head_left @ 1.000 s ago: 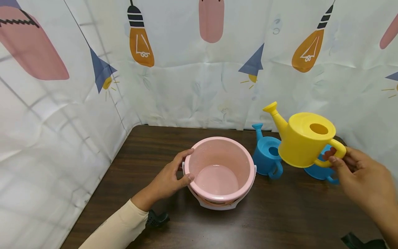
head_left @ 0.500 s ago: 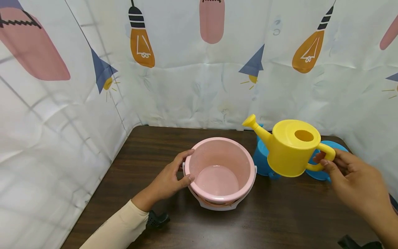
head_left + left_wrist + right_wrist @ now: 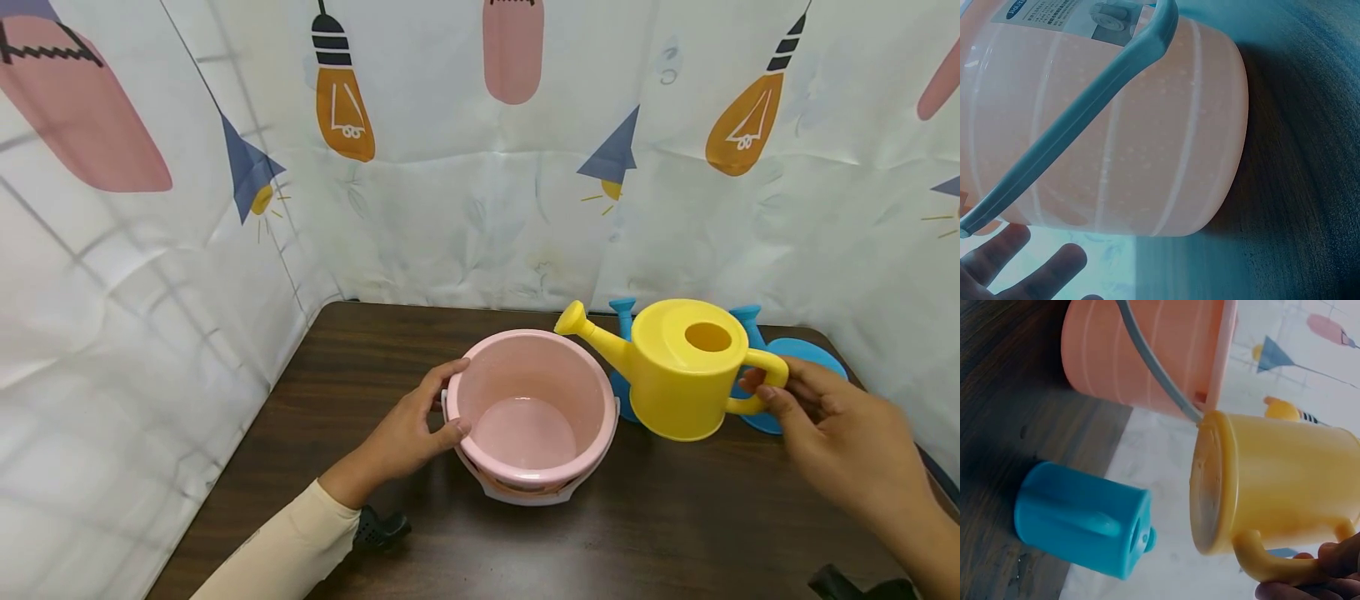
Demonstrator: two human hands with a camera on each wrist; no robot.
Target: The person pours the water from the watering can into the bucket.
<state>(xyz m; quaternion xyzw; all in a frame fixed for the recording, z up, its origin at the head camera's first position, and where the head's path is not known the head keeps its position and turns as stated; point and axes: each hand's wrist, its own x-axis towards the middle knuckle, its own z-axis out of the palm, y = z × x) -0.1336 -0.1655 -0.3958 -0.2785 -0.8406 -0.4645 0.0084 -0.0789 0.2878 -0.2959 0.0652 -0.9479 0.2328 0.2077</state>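
A pink bucket (image 3: 528, 417) with a pale handle stands upright on the dark wooden table. My left hand (image 3: 401, 437) rests at its left side, thumb and index fingertip spread apart on the rim. In the left wrist view, extended fingers (image 3: 1054, 269) show beside the bucket wall (image 3: 1116, 125). My right hand (image 3: 847, 433) grips a yellow watering can (image 3: 678, 375) by its handle. The can is raised and roughly level, its spout head overlapping the bucket's far right rim in the head view. In the right wrist view, the can's underside (image 3: 1209, 487) shows.
Two blue watering cans stand behind the yellow one, both partly hidden: one nearer the bucket (image 3: 1079, 519), one farther right (image 3: 810, 354). A white printed curtain (image 3: 465, 225) encloses the table (image 3: 375, 350) at the back and left.
My right hand has carried the yellow watering can left and down, bringing its spout to the bucket's rim. The left hand and bucket have stayed in place.
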